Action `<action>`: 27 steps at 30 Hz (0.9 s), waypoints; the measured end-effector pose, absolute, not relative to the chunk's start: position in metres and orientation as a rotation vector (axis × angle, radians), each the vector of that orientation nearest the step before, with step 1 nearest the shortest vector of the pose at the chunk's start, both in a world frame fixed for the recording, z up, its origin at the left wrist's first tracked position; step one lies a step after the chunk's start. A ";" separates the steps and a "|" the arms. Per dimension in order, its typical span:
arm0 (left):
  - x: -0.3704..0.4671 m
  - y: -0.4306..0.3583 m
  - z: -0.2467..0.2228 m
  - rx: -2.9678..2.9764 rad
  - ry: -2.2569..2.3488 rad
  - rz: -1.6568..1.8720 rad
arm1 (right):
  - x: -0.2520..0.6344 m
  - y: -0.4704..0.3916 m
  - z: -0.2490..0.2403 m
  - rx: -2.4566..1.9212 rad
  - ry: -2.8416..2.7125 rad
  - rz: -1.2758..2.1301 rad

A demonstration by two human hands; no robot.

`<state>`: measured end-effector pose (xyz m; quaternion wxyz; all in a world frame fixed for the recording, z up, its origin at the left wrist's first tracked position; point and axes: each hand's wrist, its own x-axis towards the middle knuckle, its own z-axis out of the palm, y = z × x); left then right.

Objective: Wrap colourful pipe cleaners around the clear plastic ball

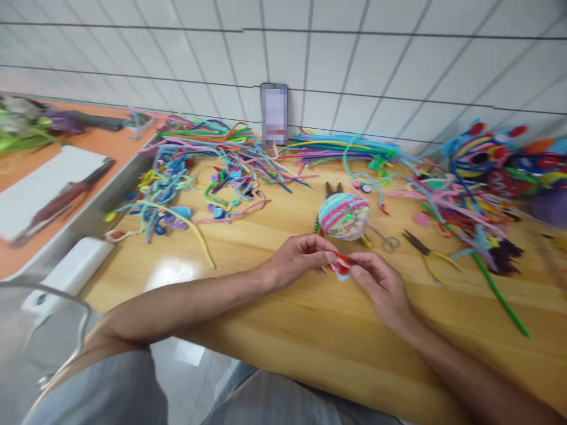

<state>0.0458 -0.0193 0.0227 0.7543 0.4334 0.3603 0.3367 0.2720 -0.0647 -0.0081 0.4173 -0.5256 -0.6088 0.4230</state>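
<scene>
Between my two hands, above the front of the wooden table, is a small bent piece of red and white pipe cleaner (341, 267). My left hand (305, 257) pinches its left side between thumb and fingers. On its right side my right hand (376, 280) is closed too, fingertips on the red part. Just behind the hands sits a round striped ball of coiled pipe cleaners (343, 213), blue, pink and pale yellow. Scissors (388, 241) lie to its right, and yellow-handled pliers (427, 251) are further right. Dark tool jaws (333, 189) show behind the ball.
Loose pipe cleaners (212, 139) lie in heaps along the wall. A phone (274, 114) leans upright there. Finished colourful pieces (481, 156) stand at the right. A white box-shaped object (71, 274) lies at the left edge, beside an orange surface (33, 248) with a utility knife.
</scene>
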 end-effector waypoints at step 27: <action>-0.281 0.067 0.101 1.875 2.391 0.097 | 0.273 -0.057 -0.008 -1.623 -1.892 0.853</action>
